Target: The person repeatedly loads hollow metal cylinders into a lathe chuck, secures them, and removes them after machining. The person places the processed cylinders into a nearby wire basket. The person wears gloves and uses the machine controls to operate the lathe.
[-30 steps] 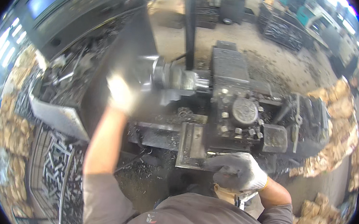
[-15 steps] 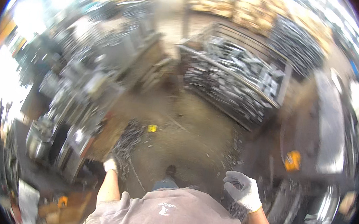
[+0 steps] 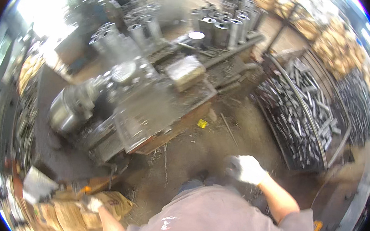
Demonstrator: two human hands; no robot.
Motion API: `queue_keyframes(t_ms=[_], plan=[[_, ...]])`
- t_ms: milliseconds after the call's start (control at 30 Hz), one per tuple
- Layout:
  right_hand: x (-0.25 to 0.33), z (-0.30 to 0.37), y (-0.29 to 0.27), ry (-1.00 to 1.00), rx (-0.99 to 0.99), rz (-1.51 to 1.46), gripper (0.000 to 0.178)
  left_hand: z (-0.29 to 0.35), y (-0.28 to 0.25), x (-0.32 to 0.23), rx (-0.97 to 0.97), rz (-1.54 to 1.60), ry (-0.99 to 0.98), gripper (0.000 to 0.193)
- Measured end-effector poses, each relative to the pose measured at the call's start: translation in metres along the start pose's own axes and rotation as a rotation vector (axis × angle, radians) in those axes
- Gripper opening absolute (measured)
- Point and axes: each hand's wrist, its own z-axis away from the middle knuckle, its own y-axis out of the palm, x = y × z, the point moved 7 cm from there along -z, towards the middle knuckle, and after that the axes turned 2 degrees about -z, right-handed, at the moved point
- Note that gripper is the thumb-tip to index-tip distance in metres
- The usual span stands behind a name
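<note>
My right hand, in a white work glove with grey fingers, hangs over the floor in front of my body. Its fingers are blurred but look loosely apart, and I see nothing held in them. My left hand, also gloved, reaches out at the lower left beside a brown sack and brown bundles. Its fingers are hidden or smeared; I cannot tell whether it touches or holds anything. Ahead on the left stands a metal machine with a rounded steel cylinder at its left end.
Several upright metal tubes stand behind the machine, near a pale block. At the right, a wire-sided bin holds many small metal pieces. A small yellow thing and a thin rod lie on the floor.
My view has swung to the right's opposite, leftward: the machine now sits more central and the bin farther right. My right hand has come in front of my body; my left hand is lower and farther left.
</note>
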Motion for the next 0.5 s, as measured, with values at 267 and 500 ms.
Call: queue_keyframes(t_ms=[267, 500], plan=[[-0.055, -0.055, -0.025, -0.018, 0.08, -0.02, 0.034, 0.103, -0.12, -0.209, -0.115, 0.397, 0.417, 0.035], [-0.242, -0.031, -0.123, 0.175, -0.153, -0.136, 0.043, 0.346, -0.207, -0.472, 1.462, 1.496, 0.287, 0.038]])
